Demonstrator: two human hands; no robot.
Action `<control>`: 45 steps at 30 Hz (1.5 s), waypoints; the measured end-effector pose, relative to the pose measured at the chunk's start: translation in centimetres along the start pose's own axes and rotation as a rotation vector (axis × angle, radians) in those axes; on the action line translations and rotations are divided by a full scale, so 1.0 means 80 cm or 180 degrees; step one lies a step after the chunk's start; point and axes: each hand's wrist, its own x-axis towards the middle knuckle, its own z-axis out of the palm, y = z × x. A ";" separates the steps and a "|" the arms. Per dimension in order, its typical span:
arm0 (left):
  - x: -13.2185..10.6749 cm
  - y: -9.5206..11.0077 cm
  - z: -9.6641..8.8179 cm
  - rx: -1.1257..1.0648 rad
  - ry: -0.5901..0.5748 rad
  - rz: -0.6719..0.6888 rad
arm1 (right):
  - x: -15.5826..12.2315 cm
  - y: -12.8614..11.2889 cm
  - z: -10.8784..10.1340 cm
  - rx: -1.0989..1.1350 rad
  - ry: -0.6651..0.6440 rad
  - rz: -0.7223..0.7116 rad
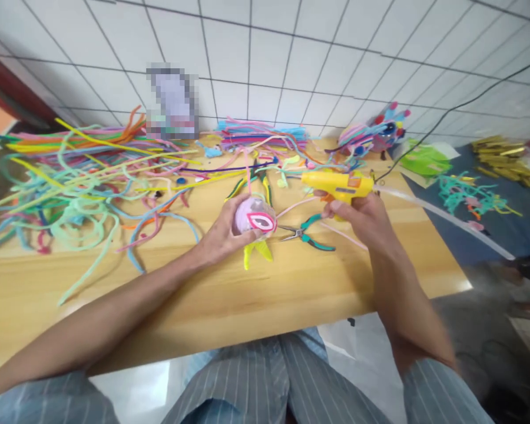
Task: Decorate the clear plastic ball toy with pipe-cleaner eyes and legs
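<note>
My left hand [229, 232] is wrapped round a pale purple ball-shaped craft piece [246, 213] with a pink-and-white leaf-shaped loop on its side. Yellow pointed pieces [258, 253] stick out below it; whether they are joined to the ball I cannot tell. In my right hand [357, 215] is a yellow hot glue gun [335, 184], its nozzle pointing left and a long clear glue stick [446, 218] trailing from the back. Between the hands, green-handled pliers [302, 234] lie spread on the table. Yellow-and-green-handled pliers [267, 187] lie partly hidden behind the ball.
Tangled pipe cleaners [83, 194] in many colours cover the left of the wooden table [194, 312]. A bundle of them [260, 134] lies along the tiled wall, beside another craft piece [380, 132]. A black cord [450, 109] runs from the glue gun up to the right.
</note>
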 end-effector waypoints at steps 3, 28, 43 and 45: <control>0.002 -0.002 0.000 0.0094 0.0074 0.0183 | -0.016 -0.012 0.022 -0.0260 -0.0318 -0.0247; 0.001 -0.002 0.005 -0.0204 0.0059 0.0239 | -0.050 0.003 0.038 -0.1608 -0.0854 -0.1308; 0.000 -0.001 0.005 0.0067 0.0036 0.0449 | -0.045 0.001 0.046 -0.1762 -0.0810 -0.1741; 0.000 -0.003 0.006 0.0117 0.0040 0.0493 | -0.044 0.001 0.046 -0.1807 -0.0775 -0.1887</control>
